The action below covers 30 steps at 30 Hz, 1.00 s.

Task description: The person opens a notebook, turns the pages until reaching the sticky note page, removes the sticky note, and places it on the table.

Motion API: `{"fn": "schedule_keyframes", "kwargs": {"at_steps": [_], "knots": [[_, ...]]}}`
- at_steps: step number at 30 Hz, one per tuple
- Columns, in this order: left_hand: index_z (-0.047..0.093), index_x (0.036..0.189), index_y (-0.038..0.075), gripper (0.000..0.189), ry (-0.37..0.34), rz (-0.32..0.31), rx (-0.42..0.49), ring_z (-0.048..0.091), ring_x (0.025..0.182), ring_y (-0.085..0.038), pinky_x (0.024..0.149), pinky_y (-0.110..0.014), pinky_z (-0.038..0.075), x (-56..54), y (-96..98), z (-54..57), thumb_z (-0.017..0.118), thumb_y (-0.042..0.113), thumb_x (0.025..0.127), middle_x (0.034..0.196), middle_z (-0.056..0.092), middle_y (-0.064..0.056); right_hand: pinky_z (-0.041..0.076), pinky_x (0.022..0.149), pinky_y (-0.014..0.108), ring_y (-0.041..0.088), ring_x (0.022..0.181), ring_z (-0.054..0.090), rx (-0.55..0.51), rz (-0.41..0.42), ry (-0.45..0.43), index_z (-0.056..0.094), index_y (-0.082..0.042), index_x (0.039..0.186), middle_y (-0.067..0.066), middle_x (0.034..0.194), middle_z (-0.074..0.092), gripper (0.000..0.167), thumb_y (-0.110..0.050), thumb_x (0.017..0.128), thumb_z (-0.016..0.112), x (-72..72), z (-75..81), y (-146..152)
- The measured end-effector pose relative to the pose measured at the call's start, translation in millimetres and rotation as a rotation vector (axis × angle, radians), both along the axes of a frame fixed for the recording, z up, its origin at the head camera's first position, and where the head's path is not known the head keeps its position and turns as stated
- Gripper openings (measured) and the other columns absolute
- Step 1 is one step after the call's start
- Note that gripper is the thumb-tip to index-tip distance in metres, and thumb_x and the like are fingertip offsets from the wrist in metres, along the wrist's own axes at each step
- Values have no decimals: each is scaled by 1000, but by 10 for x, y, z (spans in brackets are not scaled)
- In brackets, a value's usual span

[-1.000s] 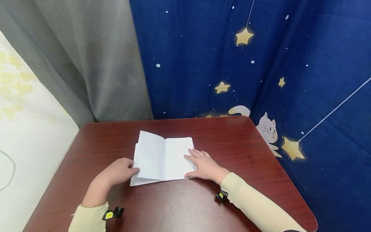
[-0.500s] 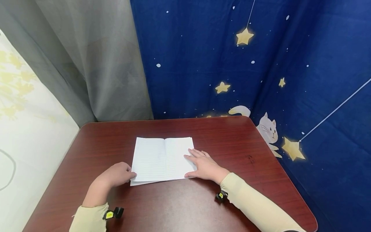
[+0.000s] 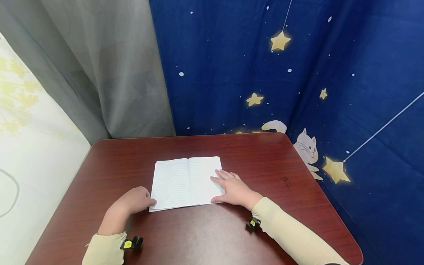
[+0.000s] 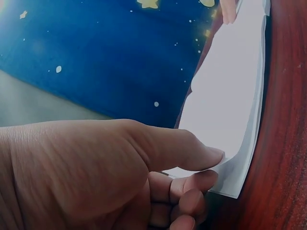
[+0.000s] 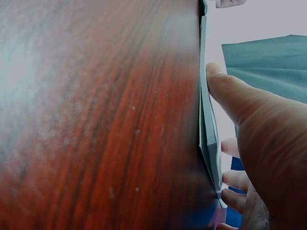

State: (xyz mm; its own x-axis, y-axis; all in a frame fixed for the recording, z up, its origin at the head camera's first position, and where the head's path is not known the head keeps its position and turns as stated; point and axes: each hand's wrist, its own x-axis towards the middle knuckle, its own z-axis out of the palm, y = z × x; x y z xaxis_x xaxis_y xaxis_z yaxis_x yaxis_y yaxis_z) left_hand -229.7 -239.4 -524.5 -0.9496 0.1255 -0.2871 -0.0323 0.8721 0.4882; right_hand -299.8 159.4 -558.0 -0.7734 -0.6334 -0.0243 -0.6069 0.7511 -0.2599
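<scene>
An open notebook (image 3: 172,180) with white, ruled pages lies on the table. At its lower left corner, my left hand (image 3: 135,200) pinches the page edge. In the left wrist view the thumb (image 4: 201,155) sits on top of the paper, and the curled fingers (image 4: 192,191) are below it; the corner bends slightly there. My right hand (image 3: 235,189) rests with spread fingers on the right page, near its outer edge. From the right wrist view, its thumb (image 5: 230,88) lies on the page, beside the notebook's stacked edge (image 5: 208,124).
The dark red wooden table (image 3: 212,235) has rounded corners. Behind it hang a grey curtain (image 3: 129,73) and a blue curtain (image 3: 225,66) with stars and a cat. A white wall (image 3: 33,154) stands at the left.
The left page, raised at its top a second ago, now lies nearly flat with its ruled side showing. My left hand has shifted slightly left and down; the right hand has stayed put.
</scene>
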Motion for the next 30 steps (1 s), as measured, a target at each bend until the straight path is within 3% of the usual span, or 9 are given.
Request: {"fn": "schedule_keyframes", "kwargs": {"at_steps": [19, 24, 27, 30], "knots": [[52, 56, 18, 47, 4, 4, -45, 35, 54, -13, 56, -31, 32, -5, -8, -13, 79, 28, 93, 55, 37, 5, 27, 129, 62, 28, 166, 30, -3, -5, 6, 51, -23, 168, 10, 179, 34, 93, -73, 93, 77, -16, -27, 0], [55, 60, 17, 44, 10, -1, -113, 40, 57, -15, 58, -33, 35, -10, 4, 30, 78, 32, 94, 57, 41, 3, 27, 130, 62, 29, 166, 30, -6, -5, -2, 50, -23, 168, 10, 179, 33, 93, -72, 93, 77, -11, -27, -1], [58, 66, 15, 41, 48, -4, -153, 45, 59, -18, 59, -35, 37, -31, 49, 82, 79, 34, 96, 61, 47, 0, 27, 130, 62, 30, 166, 30, -8, -4, -10, 50, -23, 168, 10, 180, 33, 93, -72, 94, 77, 0, -20, 1], [59, 76, 15, 35, 136, -22, -126, 48, 62, -18, 61, -36, 39, -86, 146, 96, 80, 33, 97, 66, 52, -1, 26, 130, 61, 29, 166, 29, -3, -5, -12, 50, -24, 168, 9, 180, 32, 92, -72, 94, 76, 12, -7, 5]]}}
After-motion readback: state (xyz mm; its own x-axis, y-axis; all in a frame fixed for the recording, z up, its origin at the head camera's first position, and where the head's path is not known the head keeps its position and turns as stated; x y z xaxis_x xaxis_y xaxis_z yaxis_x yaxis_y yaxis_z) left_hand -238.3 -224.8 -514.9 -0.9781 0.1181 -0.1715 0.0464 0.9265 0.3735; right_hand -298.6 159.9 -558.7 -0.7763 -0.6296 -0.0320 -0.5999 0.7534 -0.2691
